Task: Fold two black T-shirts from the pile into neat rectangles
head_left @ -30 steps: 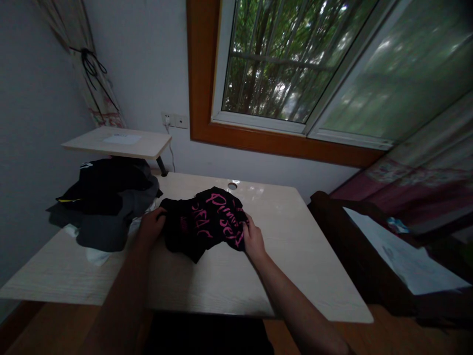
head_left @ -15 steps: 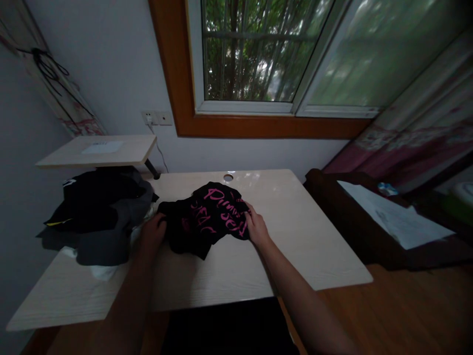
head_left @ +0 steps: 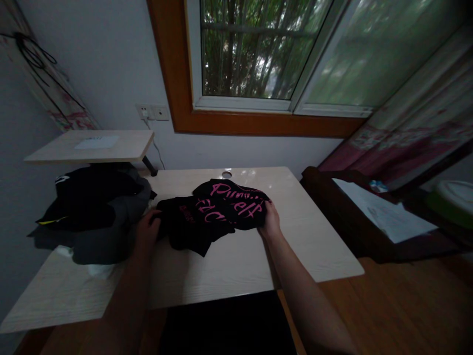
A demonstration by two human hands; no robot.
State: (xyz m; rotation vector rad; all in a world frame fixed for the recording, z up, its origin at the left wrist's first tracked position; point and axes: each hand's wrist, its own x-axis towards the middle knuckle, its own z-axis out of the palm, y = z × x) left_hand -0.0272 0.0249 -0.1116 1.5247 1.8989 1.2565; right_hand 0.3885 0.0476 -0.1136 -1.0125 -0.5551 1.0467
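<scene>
Dim daylight lies on the plain white wall (head_left: 229, 153) beyond both hands, and past the grip a broad sliding window in an orange-brown wooden frame (head_left: 254, 59) shows green trees. Under the hands spreads the pale wood-grain desk (head_left: 306, 241). Well to the right of the grip I make out a dark brown piece of furniture (head_left: 351, 231) with a large white sheet (head_left: 380, 209) on it. Just left of the grip sits a rumpled heap of black and grey clothes (head_left: 99, 212); above and behind that is a pale raised wooden shelf (head_left: 131, 143). Between the 2 hands, on the desk, lies a black cloth garment with pink lettering (head_left: 216, 214). The right hand (head_left: 272, 222) is closed on its right end, the left hand (head_left: 149, 227) curled on its left end; some fingertips are hidden from me. Beyond the grip are 2 white wall sockets (head_left: 160, 113) and a small round hole (head_left: 226, 175) in the desk.
</scene>
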